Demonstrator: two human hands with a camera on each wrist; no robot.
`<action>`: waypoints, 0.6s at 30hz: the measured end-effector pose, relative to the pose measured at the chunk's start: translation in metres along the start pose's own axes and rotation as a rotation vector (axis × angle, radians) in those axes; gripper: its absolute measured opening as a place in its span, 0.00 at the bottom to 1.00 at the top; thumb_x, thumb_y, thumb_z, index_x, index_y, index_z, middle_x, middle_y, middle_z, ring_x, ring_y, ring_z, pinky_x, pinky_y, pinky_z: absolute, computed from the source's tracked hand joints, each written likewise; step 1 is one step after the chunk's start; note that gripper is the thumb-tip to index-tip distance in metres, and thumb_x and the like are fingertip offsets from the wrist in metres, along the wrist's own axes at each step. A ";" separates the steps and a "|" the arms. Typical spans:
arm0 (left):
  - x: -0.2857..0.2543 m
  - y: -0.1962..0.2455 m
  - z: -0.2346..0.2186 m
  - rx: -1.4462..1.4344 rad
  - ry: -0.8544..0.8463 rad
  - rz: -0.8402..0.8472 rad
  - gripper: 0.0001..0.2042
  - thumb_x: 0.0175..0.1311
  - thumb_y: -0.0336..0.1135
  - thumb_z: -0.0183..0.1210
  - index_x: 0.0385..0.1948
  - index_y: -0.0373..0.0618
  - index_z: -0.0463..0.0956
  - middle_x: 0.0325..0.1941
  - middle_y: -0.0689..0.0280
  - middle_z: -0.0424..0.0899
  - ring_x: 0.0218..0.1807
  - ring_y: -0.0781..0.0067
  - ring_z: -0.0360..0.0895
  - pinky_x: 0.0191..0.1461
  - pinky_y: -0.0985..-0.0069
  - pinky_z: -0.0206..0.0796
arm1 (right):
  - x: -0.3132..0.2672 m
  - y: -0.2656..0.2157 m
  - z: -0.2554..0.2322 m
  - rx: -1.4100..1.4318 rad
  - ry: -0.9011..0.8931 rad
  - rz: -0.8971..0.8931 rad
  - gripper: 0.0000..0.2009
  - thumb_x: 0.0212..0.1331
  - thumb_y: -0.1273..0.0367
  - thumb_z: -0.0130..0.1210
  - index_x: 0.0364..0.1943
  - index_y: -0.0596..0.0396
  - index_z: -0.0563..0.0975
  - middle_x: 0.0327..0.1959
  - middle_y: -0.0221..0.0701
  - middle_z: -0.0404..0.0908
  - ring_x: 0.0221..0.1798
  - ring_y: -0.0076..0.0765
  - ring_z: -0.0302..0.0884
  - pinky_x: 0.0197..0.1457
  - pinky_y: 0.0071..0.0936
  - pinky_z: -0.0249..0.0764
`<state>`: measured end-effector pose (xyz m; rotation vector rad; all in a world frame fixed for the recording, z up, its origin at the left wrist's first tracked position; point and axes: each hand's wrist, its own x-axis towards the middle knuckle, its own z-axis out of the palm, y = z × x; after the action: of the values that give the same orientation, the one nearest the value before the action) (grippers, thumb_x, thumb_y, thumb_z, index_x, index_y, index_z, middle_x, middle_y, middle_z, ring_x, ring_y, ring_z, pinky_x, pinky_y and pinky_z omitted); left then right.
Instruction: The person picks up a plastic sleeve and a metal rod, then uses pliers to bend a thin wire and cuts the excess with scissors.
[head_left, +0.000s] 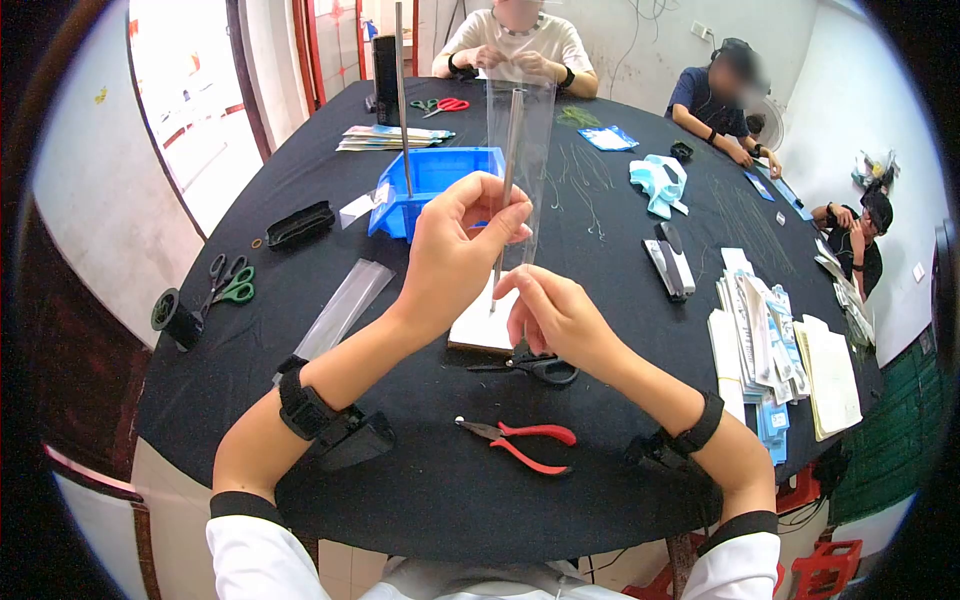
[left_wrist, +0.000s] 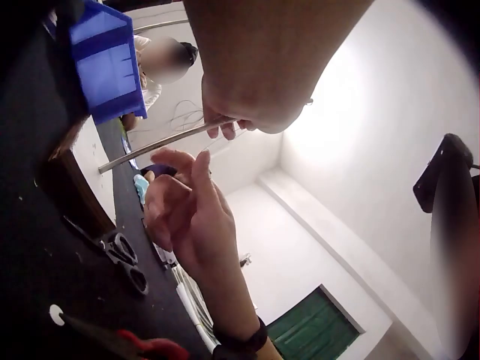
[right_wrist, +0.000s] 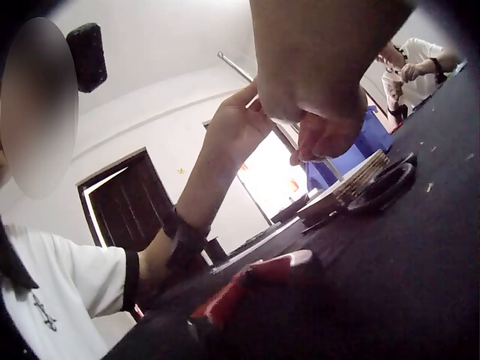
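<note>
A slim metal rod (head_left: 515, 130) rises from a white-topped block (head_left: 470, 328) on the black table. My left hand (head_left: 455, 245) grips the rod partway up, thumb and fingertips around it. Lower down, my right hand (head_left: 565, 312) is beside the rod with loosely bent fingers; its thumb (left_wrist: 204, 180) stands apart from the index finger in the left wrist view, and nothing shows between them. A clear plastic sleeve (head_left: 535, 125) stands upright behind the rod. Black-handled scissors (head_left: 548, 370) lie by the block, and red-handled pliers (head_left: 540, 432) lie nearer me.
A blue bin (head_left: 430, 165) is behind my left hand, with another tall rod (head_left: 402, 90) there. Scissors (head_left: 235, 285) and a dark spool (head_left: 178, 322) lie at left. A stapler (head_left: 672, 262) and paper packets (head_left: 755, 335) lie at right. Several people sit around the table.
</note>
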<state>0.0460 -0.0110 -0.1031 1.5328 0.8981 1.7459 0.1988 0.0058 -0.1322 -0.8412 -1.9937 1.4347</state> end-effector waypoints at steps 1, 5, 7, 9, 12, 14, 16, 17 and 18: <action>0.000 0.000 0.000 0.006 -0.009 -0.002 0.05 0.59 0.30 0.56 0.31 0.37 0.73 0.27 0.68 0.77 0.31 0.81 0.76 0.37 0.84 0.70 | -0.001 0.002 0.000 -0.111 0.010 -0.034 0.13 0.66 0.62 0.39 0.36 0.57 0.73 0.13 0.30 0.74 0.15 0.24 0.72 0.20 0.22 0.68; -0.001 0.001 -0.001 0.017 -0.025 -0.022 0.05 0.59 0.29 0.55 0.31 0.37 0.73 0.28 0.67 0.77 0.32 0.81 0.77 0.39 0.83 0.71 | -0.006 -0.002 -0.003 -0.363 0.027 -0.058 0.11 0.63 0.63 0.43 0.36 0.57 0.73 0.13 0.32 0.74 0.17 0.30 0.74 0.24 0.28 0.68; -0.002 0.000 0.000 0.026 -0.026 -0.028 0.05 0.60 0.29 0.55 0.32 0.37 0.72 0.30 0.67 0.77 0.33 0.80 0.76 0.40 0.83 0.70 | -0.009 -0.006 -0.007 -0.419 0.021 -0.043 0.11 0.63 0.63 0.44 0.35 0.56 0.73 0.13 0.33 0.75 0.17 0.31 0.75 0.24 0.28 0.68; -0.005 -0.002 0.001 0.046 -0.027 -0.026 0.05 0.60 0.28 0.55 0.33 0.38 0.72 0.31 0.68 0.77 0.33 0.80 0.76 0.41 0.82 0.70 | -0.011 -0.007 -0.013 -0.462 0.016 -0.038 0.11 0.62 0.63 0.46 0.34 0.56 0.74 0.14 0.33 0.75 0.18 0.32 0.76 0.25 0.27 0.69; -0.008 -0.003 0.003 0.061 0.002 -0.013 0.04 0.60 0.28 0.54 0.33 0.38 0.71 0.31 0.67 0.76 0.34 0.79 0.76 0.42 0.82 0.69 | -0.014 -0.007 -0.022 -0.521 0.009 -0.024 0.10 0.61 0.63 0.47 0.33 0.56 0.75 0.15 0.33 0.76 0.19 0.32 0.76 0.26 0.27 0.69; -0.011 -0.008 0.005 0.063 0.013 0.000 0.04 0.61 0.28 0.54 0.32 0.38 0.71 0.30 0.67 0.76 0.34 0.79 0.76 0.42 0.82 0.69 | -0.019 -0.017 -0.028 -0.578 -0.002 0.011 0.10 0.60 0.64 0.48 0.32 0.55 0.76 0.15 0.33 0.76 0.20 0.32 0.77 0.26 0.28 0.70; -0.014 -0.013 0.005 0.073 0.011 -0.008 0.04 0.61 0.27 0.54 0.32 0.38 0.71 0.30 0.67 0.75 0.35 0.79 0.76 0.42 0.82 0.69 | -0.022 -0.028 -0.035 -0.619 -0.006 0.030 0.10 0.59 0.64 0.49 0.31 0.56 0.76 0.16 0.34 0.77 0.20 0.31 0.77 0.27 0.28 0.70; -0.017 -0.014 0.004 0.082 0.003 -0.022 0.04 0.61 0.27 0.54 0.32 0.38 0.70 0.30 0.67 0.75 0.34 0.79 0.76 0.41 0.82 0.69 | -0.024 -0.034 -0.038 -0.641 -0.008 0.039 0.10 0.59 0.64 0.49 0.31 0.56 0.76 0.16 0.34 0.77 0.21 0.31 0.77 0.27 0.28 0.70; -0.018 -0.016 0.004 0.090 -0.005 -0.036 0.03 0.61 0.27 0.53 0.32 0.38 0.70 0.30 0.67 0.75 0.34 0.79 0.76 0.41 0.82 0.69 | -0.026 -0.040 -0.040 -0.639 0.008 0.048 0.10 0.59 0.65 0.50 0.31 0.57 0.76 0.16 0.34 0.77 0.21 0.30 0.77 0.27 0.28 0.70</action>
<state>0.0526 -0.0172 -0.1258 1.5673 1.0082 1.6965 0.2382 0.0019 -0.0843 -1.1514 -2.4753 0.7988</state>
